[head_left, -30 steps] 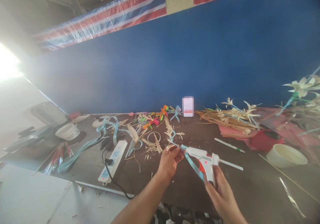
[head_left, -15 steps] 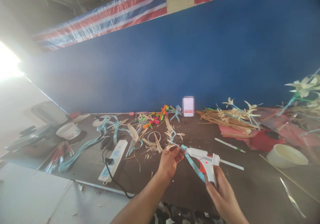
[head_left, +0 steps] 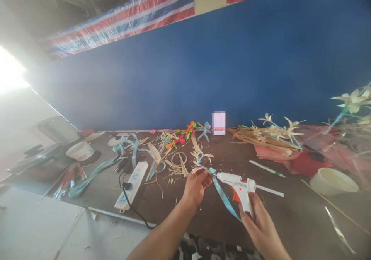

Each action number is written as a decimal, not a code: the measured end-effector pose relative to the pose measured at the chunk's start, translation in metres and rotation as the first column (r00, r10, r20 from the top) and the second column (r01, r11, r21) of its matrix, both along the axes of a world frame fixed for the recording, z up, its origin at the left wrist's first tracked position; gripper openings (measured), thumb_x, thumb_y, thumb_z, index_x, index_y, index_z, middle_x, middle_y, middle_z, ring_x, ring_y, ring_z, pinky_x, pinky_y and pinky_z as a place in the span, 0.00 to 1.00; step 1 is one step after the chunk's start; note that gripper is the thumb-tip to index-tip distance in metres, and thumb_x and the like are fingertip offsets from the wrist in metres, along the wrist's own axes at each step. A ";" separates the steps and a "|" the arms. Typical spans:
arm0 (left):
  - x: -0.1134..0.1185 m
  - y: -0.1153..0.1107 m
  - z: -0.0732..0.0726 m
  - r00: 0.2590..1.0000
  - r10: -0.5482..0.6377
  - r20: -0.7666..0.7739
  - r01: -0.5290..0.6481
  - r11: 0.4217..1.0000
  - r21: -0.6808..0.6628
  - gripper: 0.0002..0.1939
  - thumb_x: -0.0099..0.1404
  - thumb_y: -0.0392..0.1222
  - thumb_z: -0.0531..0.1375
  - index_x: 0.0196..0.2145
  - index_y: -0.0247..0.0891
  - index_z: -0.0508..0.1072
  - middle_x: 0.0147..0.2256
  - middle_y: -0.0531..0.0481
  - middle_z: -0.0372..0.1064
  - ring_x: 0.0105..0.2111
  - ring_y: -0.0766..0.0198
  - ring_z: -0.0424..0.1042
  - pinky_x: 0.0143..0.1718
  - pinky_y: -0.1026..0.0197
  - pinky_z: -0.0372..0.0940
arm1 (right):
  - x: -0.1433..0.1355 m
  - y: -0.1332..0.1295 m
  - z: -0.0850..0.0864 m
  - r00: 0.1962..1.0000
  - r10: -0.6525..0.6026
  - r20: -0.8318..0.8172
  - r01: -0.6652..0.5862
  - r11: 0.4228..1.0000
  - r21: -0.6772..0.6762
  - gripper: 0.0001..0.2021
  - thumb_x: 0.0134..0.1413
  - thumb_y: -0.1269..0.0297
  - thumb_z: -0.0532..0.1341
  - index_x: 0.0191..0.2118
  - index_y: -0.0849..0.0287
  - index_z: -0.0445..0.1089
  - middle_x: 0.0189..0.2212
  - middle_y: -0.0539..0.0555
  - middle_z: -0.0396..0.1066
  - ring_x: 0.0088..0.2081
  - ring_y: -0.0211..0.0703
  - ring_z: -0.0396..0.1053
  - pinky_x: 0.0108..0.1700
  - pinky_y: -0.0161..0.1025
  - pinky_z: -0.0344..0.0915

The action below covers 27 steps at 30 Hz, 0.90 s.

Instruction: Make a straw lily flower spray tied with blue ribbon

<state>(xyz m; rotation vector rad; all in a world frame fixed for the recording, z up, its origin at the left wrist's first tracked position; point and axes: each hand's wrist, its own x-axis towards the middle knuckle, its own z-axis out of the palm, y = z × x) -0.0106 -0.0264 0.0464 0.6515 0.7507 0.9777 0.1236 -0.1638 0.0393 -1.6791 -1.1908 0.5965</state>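
My right hand (head_left: 257,217) is wrapped round the handle of a white hot glue gun (head_left: 236,182) with an orange trigger, a lit red light and a glue stick poking out of its back. The gun's nozzle points left, at or close to a light blue ribbon (head_left: 224,196). My left hand (head_left: 197,184) pinches a stem wound with the ribbon, and the ribbon's loose tail hangs down under the gun. Just beyond my left fingers are pale dried-husk petals (head_left: 199,156) on the stem. Whether the nozzle touches the ribbon is hard to tell.
A white power strip (head_left: 131,186) with a black cable lies left of my hands. Farther right are a marker pen (head_left: 266,168), a cream bowl (head_left: 333,181) and a blade-like tool (head_left: 339,229). Husk flowers (head_left: 278,128) and colourful pipe-cleaner figures (head_left: 189,130) lie at the back.
The ribbon's loose tail has shifted and hangs straighter, slightly farther right. Both hands keep nearly the same place and hold, with the gun still at the ribbon.
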 end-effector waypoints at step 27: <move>0.003 0.007 0.002 0.999 -0.031 -0.023 0.031 0.999 -0.013 0.13 0.45 0.37 0.64 0.29 0.35 0.66 0.27 0.51 0.69 0.31 0.60 0.72 0.26 0.67 0.63 | 0.031 0.000 -0.004 0.671 -0.244 -0.700 0.378 0.925 0.039 0.09 0.45 0.63 0.58 0.34 0.57 0.60 0.18 0.42 0.57 0.15 0.28 0.55 0.16 0.27 0.54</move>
